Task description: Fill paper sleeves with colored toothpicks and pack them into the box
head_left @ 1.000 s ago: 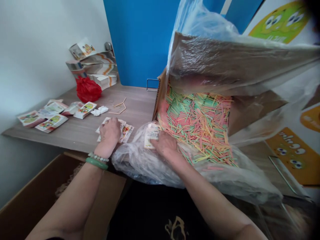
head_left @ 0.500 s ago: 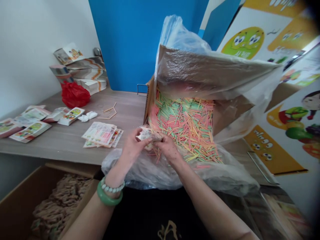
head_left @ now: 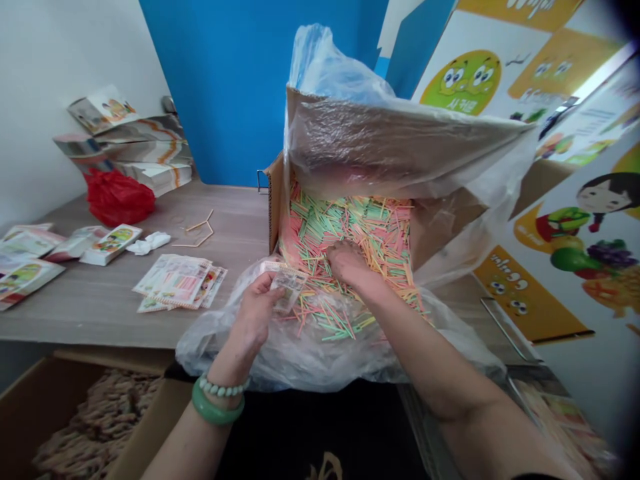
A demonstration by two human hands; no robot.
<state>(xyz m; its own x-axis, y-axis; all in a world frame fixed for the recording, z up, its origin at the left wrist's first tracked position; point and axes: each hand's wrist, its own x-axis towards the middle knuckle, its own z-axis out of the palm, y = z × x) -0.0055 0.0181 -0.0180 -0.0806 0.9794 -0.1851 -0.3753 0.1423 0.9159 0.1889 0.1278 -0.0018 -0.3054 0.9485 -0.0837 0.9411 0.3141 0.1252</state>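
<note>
My left hand (head_left: pixel 257 303) pinches a small clear printed packet (head_left: pixel 290 288) in front of the box. My right hand (head_left: pixel 346 261) is down in a heap of thin coloured sticks (head_left: pixel 325 223), pink, green and yellow. Its fingers curl into the heap, with the tips hidden among the sticks. The heap lies in a tilted cardboard box (head_left: pixel 273 200) lined with clear plastic sheeting (head_left: pixel 320 367). Some sticks have spread onto the plastic at the front, below my hands.
Flat printed packets (head_left: pixel 183 280) lie stacked on the table (head_left: pixel 235 220) at left. Beyond them are small cartons (head_left: pixel 110 244), crumpled tissue (head_left: pixel 149 243), bent sticks (head_left: pixel 200 233) and a red plastic bag (head_left: pixel 120 197). A carton of brownish pieces (head_left: pixel 100 413) stands below, and printed boxes (head_left: pixel 540 293) rise at right.
My right hand has left the packet and moved forward into the stick heap. The packet stays in my left hand, now spread flatter. More sticks lie at the front, and the view has shifted rightward.
</note>
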